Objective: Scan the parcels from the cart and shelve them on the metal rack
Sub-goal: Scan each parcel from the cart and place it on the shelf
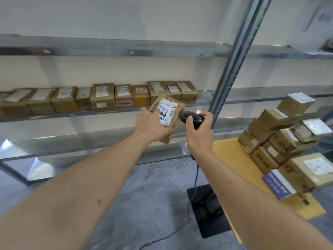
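Metal rack fills most of the view, with a row of about 10 brown boxes lined up on its middle shelf. Off to the right a stack of parcels sits on the cart, which has a yellowish board for a deck.

Left hand has a tight grip on a small brown parcel, fingers wrapped under it, held tilted in front of the shelf. Its white label faces up: a barcode, some printed Chinese characters down the side, a blue stamp, plus handwriting that looks like "0527", not sure.

Right hand is closed around a black scanner, nose just beside the parcel's right edge, cable hanging down.
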`<state>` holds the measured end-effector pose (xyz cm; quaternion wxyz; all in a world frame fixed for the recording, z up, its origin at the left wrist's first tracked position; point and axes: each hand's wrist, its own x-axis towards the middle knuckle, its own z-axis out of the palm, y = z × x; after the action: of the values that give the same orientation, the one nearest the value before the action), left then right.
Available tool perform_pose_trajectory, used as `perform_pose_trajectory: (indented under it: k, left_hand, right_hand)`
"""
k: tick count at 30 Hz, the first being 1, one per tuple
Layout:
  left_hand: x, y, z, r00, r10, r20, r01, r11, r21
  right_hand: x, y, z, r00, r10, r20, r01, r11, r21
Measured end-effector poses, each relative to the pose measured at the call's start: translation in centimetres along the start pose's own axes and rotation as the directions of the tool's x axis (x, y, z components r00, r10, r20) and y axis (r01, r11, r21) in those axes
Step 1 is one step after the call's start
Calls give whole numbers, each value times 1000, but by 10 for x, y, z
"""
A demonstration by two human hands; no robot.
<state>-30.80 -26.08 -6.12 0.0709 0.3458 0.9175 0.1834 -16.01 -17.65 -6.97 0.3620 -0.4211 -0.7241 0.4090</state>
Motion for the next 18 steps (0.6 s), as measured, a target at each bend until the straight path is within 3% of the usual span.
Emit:
perform_pose_trajectory:
  k: [10, 18]
  left_hand:
    - [40, -192, -70, 972, -223, -72, 224, 975, 2]
    - [66, -352, -138, 951, -296, -89, 297, 955, 2]
  right_hand:
    - [-24, -90, 170, 962, -163, 219, 185, 979, -85]
    - [-50, -162, 319, 946, -205, 251, 239, 964, -115]
